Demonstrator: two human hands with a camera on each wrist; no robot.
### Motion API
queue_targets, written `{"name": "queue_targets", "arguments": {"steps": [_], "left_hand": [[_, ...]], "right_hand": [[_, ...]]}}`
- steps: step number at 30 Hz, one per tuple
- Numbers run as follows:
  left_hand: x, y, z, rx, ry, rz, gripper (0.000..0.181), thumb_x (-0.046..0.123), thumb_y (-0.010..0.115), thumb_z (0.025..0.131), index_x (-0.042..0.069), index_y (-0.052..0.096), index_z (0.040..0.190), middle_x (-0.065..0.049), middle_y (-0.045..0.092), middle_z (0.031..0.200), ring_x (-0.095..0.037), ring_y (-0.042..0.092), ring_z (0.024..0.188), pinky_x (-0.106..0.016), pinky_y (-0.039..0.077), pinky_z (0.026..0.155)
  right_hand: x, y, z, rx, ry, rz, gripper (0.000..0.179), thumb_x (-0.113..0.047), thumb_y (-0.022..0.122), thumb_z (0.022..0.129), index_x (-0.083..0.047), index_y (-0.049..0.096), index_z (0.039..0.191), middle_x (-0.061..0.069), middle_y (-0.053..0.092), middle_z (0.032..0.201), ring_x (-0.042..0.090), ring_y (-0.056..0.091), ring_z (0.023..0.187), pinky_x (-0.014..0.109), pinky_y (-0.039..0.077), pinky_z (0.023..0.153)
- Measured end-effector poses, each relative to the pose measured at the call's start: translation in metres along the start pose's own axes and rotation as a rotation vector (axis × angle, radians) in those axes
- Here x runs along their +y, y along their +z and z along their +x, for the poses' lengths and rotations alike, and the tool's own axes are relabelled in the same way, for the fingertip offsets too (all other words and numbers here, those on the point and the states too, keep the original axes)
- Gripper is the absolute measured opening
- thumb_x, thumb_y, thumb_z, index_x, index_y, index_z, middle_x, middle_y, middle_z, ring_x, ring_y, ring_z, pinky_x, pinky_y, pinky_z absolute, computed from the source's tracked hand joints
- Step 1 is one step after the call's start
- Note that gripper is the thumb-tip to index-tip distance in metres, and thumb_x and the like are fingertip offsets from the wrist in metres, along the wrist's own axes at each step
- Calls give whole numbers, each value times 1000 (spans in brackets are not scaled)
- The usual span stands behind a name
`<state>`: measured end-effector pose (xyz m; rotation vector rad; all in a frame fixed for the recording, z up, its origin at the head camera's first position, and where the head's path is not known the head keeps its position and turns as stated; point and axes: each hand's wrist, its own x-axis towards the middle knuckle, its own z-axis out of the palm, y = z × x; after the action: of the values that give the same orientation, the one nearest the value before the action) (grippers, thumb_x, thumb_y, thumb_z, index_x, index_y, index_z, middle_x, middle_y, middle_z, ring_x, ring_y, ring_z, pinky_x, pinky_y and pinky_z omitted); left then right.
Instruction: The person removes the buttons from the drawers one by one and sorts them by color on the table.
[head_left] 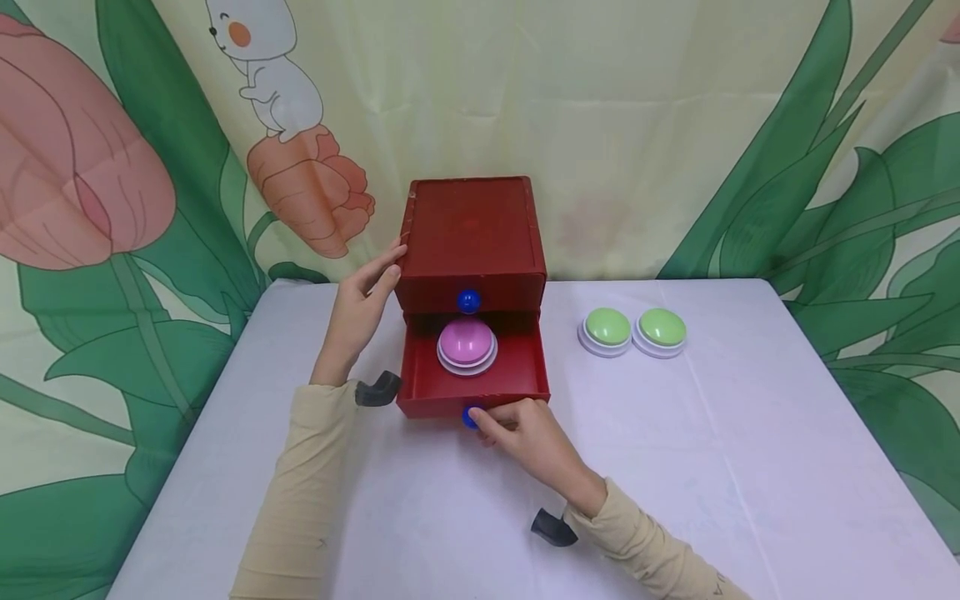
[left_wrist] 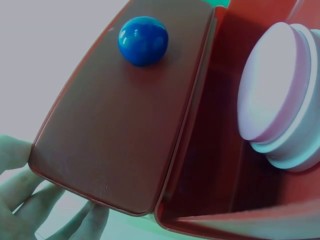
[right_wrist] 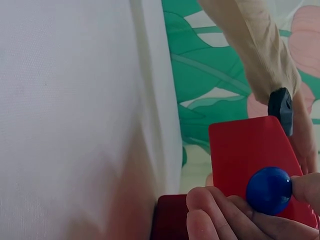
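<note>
A red two-drawer cabinet [head_left: 468, 225] stands at the back of the table. Its lower drawer [head_left: 513, 358] is pulled out, and a pink dome-topped push button [head_left: 466, 342] on a white base sits inside. My right hand [head_left: 528, 437] pinches the lower drawer's blue knob [right_wrist: 269, 191] between thumb and fingers. Against the cabinet's left side, my left hand [head_left: 356, 308] rests with its fingers extended; the left wrist view shows those fingers [left_wrist: 37, 205] at the edge of the upper drawer front [left_wrist: 125, 120]. That upper drawer is closed and has its own blue knob [left_wrist: 143, 41].
Two green dome-topped push buttons [head_left: 608, 327] [head_left: 662, 327] stand side by side on the white table [head_left: 675, 467], right of the cabinet. A printed curtain [head_left: 600, 108] hangs behind the table. Dark wrist mounts [head_left: 555, 528] stick out from both sleeves.
</note>
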<state>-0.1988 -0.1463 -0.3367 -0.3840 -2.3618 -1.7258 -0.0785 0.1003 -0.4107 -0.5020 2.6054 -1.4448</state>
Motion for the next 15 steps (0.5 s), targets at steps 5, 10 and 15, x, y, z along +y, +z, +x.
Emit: {"name": "queue_targets", "arguments": {"steps": [5,10,15], "left_hand": [[1,0,0,-1,4,-11,43,31,53,103,19,54,144,7,44,154,-17,40,143,-46,42,111],[1,0,-1,-4,4,-11,43,30,53,103,18,54,144,6,44,154,-17,40,143,-46,41,111],[0,1,-1,-1,1,-12,43,30,53,103,19,54,145,6,44,154,-17,40,143,-46,41,111]], "right_hand": [[-2,2,-2,13,-4,-10,34,-42,63,96,-19,77,76,-7,68,68,5,61,66,24,53,65],[-2,4,-5,14,9,-9,36,-42,63,97,-15,78,78,-7,70,68,4,62,66,23,53,65],[-3,5,-6,16,14,11,36,-42,62,97,-15,79,80,-6,71,69,6,65,67,23,53,66]]}}
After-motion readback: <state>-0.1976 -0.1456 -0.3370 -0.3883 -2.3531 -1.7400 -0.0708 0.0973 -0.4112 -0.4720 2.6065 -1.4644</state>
